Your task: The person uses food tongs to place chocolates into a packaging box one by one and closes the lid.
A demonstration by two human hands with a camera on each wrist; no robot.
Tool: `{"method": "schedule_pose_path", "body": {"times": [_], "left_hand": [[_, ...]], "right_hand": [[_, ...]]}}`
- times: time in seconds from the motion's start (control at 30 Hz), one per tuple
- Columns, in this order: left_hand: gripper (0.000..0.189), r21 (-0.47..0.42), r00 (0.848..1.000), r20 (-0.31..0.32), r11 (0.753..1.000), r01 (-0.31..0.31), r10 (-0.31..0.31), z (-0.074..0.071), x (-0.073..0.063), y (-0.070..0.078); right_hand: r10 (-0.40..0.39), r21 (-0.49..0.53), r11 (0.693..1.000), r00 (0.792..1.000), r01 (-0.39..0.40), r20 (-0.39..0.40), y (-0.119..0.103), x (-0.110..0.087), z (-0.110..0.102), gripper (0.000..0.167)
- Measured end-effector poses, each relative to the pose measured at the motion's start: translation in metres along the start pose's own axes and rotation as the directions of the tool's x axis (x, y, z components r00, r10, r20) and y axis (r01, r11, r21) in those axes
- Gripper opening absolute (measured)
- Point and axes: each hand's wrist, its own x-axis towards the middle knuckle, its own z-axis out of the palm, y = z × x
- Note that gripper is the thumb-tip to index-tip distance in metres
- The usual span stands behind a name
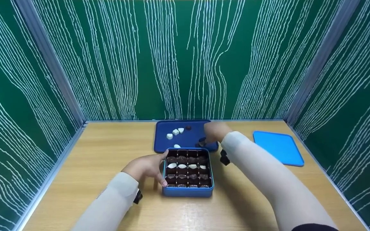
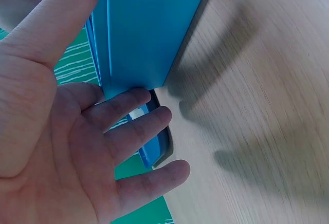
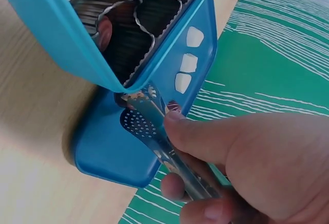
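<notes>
One blue box (image 1: 188,192) stands mid-tabletop (image 1: 114,138); one dark blue tray (image 1: 189,138) lies beyond it at the far edge, bearing four white pieces (image 1: 175,132) and at least one brown piece (image 1: 188,127). One light blue lid (image 1: 278,147) lies toward the far right corner. The right hand (image 1: 215,131) reaches over the tray, fingers clamped on one pair of tongs (image 3: 167,154). The left hand (image 1: 148,165) has its fingers spread apart, thumb touching the box's left wall.
</notes>
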Motion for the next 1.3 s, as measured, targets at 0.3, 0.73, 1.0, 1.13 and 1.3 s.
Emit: {"method": "schedule_pose_path", "body": {"times": [0.3,0.73,1.0,1.13,1.3], "left_hand": [[0.151,-0.003,1.0,-0.006,1.0,-0.016,0.016,0.0,0.0,0.001],[0.152,-0.01,1.0,-0.001,1.0,-0.015,0.015,-0.002,0.001,-0.001],[0.152,-0.023,1.0,0.002,1.0,-0.002,0.002,-0.002,0.001,-0.001],[0.151,-0.012,1.0,-0.002,1.0,-0.021,0.021,-0.001,0.001,-0.001],[0.15,-0.022,1.0,-0.002,0.999,-0.028,0.028,0.0,-0.001,-0.001]], "right_hand": [[-0.006,-0.039,0.999,1.0,0.006,0.004,0.0,0.0,0.0,0.043],[0.008,0.05,0.999,0.999,-0.006,-0.045,0.006,-0.008,-0.002,0.026],[-0.038,0.002,0.999,0.996,0.038,-0.077,0.005,-0.022,-0.019,0.034],[-0.076,-0.017,0.997,0.992,0.074,-0.1,-0.007,-0.04,-0.032,0.041],[-0.161,-0.089,0.985,0.978,0.15,-0.134,-0.028,-0.07,-0.041,0.044]]}}
